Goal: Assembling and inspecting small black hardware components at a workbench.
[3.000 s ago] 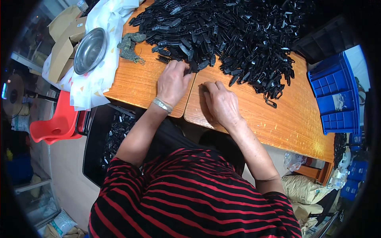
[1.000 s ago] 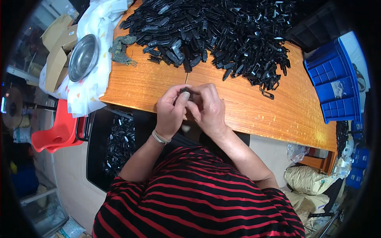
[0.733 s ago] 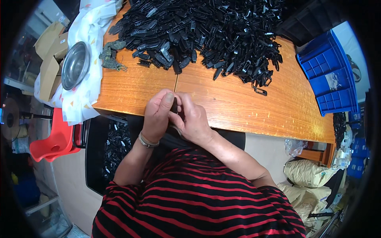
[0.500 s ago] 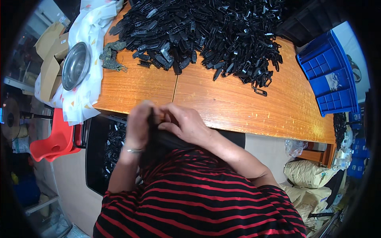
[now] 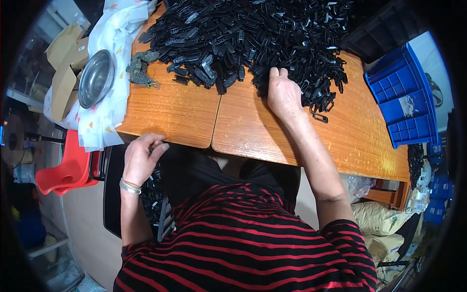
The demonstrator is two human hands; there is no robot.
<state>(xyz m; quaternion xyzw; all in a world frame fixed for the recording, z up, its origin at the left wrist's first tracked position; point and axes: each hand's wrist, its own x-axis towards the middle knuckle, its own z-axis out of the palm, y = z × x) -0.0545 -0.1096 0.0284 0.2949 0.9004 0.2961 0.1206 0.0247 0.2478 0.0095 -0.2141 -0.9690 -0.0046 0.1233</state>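
My right hand [image 5: 286, 97] reaches forward to the near edge of a big heap of black plastic parts [image 5: 214, 29]. Two of its fingers are bent down side by side into the heap; the thumb and whatever the fingers grip are hidden. At the table's front edge, on the left, hovers my left hand [image 5: 142, 158], with a silver bracelet at the wrist. Its fingers curve loosely, the thumb stands apart from them, and nothing shows between. Under that hand, a black bin [image 5: 114, 194] beside my lap holds more small black parts [image 5: 153, 199].
A wooden table [image 5: 170, 112] carries the heap. On its left lie a metal bowl [image 5: 96, 79], patterned white sheeting [image 5: 114, 34] and a grey-green cloth glove [image 5: 141, 68]. A blue crate [image 5: 404, 97] borders the right side. A red chair [image 5: 68, 168] and paper sacks [image 5: 377, 216] flank me.
My hands were together near my lap, the left one blurred. They have parted: the right has gone forward to the heap, the left has moved slightly left and lower.
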